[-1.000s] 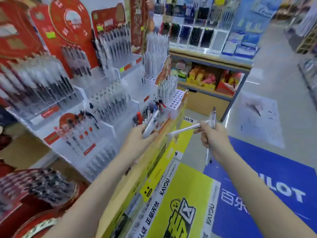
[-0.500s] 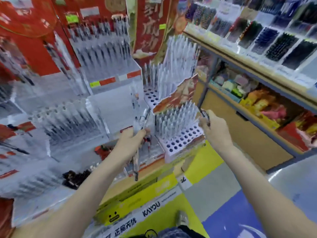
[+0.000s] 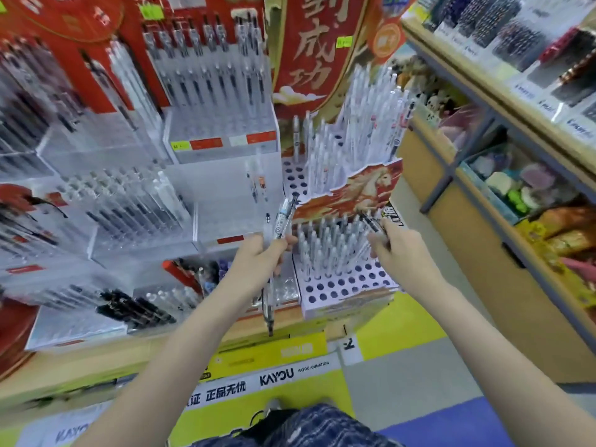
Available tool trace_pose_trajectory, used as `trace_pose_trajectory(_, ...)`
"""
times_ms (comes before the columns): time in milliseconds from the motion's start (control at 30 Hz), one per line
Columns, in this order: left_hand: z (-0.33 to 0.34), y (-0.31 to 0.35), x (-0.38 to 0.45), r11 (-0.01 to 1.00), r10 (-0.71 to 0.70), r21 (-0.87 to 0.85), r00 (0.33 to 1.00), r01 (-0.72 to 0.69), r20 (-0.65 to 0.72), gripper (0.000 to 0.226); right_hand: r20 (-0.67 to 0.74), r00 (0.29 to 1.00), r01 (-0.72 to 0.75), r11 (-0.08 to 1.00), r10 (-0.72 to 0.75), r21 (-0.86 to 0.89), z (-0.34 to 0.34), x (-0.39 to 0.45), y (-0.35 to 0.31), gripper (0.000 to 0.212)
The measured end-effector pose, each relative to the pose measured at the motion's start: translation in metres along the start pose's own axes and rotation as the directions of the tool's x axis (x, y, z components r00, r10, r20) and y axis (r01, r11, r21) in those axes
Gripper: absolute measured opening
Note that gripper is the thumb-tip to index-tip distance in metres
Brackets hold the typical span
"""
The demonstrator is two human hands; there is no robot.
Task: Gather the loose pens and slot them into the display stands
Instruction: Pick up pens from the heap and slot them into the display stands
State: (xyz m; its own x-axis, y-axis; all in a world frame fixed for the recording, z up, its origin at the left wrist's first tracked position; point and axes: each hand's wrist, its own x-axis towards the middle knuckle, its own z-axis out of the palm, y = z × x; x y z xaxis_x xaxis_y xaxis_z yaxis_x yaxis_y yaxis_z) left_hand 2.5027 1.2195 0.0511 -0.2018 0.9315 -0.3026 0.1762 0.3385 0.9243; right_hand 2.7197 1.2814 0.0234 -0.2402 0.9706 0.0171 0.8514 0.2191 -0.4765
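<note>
- Now at the slotting step: left hand (image 3: 258, 262) grips a bundle of clear pens (image 3: 278, 240), upright.
- Right hand (image 3: 398, 250) pinches one dark-tipped pen (image 3: 371, 224) above the perforated stand (image 3: 342, 282) just beyond its fingers.
- Next, likely: tip it upright over a free hole.

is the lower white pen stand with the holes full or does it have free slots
Partly full: lower white stand has pens at back, front hole rows empty.

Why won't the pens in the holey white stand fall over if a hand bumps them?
They probably just wobble: each standing pen sits in its own hole of the white stand. They look thin, stiff and light. Laid loose, one would likely roll.
</note>
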Motion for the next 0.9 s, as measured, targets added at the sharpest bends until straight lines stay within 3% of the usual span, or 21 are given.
trace_pose_trajectory(133,0.003,-0.001,0.0,0.999,0.013,-0.029,1.0,-0.013,0.015,0.029,0.014,1.0,-0.008,1.0,0.008,-0.006,0.002,0.007,-0.001,0.026)
trace_pose_trajectory(300,0.005,-0.01,-0.001,0.996,-0.009,-0.085,0.996,0.017,0.093,0.021,0.059,0.997,-0.039,0.972,0.054,-0.234,0.034,-0.015,-0.014,0.026)
trace_pose_trajectory(433,-0.001,-0.012,-0.007,0.99,0.016,-0.143,0.988,0.006,0.152,0.024,-0.006,0.982,-0.187,0.967,0.189,-0.174,0.053,-0.013,-0.014,0.027)
trace_pose_trajectory(600,-0.008,-0.012,-0.011,0.992,0.046,-0.127,0.973,-0.017,0.226,0.022,-0.066,0.969,-0.245,0.954,0.237,-0.173,0.051,-0.014,-0.014,0.027)
trace_pose_trajectory(667,-0.013,-0.014,-0.013,0.995,0.086,0.036,0.971,-0.097,0.223,0.023,-0.142,0.951,-0.279,0.96,0.274,-0.018,0.037,-0.02,-0.019,0.032)
trace_pose_trajectory(700,-0.014,-0.016,-0.013,0.974,0.128,0.156,0.967,-0.164,0.22,0.024,-0.183,0.936,-0.268,0.945,0.302,0.189,0.028,-0.023,-0.027,0.033)
trace_pose_trajectory(767,-0.013,-0.016,-0.016,0.891,0.225,0.336,0.94,-0.306,0.258,0.023,-0.076,0.933,-0.221,0.727,0.352,0.65,0.006,-0.029,-0.052,0.032)
trace_pose_trajectory(800,-0.009,-0.012,-0.019,0.851,0.257,0.381,0.919,-0.361,0.298,0.016,0.02,0.946,-0.223,0.603,0.324,0.766,-0.001,-0.032,-0.064,0.034)
trace_pose_trajectory(833,-0.004,-0.01,-0.021,0.807,0.282,0.427,0.902,-0.408,0.327,0.026,0.088,0.954,-0.237,0.539,0.286,0.808,-0.005,-0.034,-0.073,0.035)
trace_pose_trajectory(900,0.006,-0.008,-0.021,0.736,0.279,0.508,0.883,-0.449,0.376,0.055,0.158,0.952,-0.277,0.524,0.261,0.806,-0.008,-0.034,-0.084,0.029)
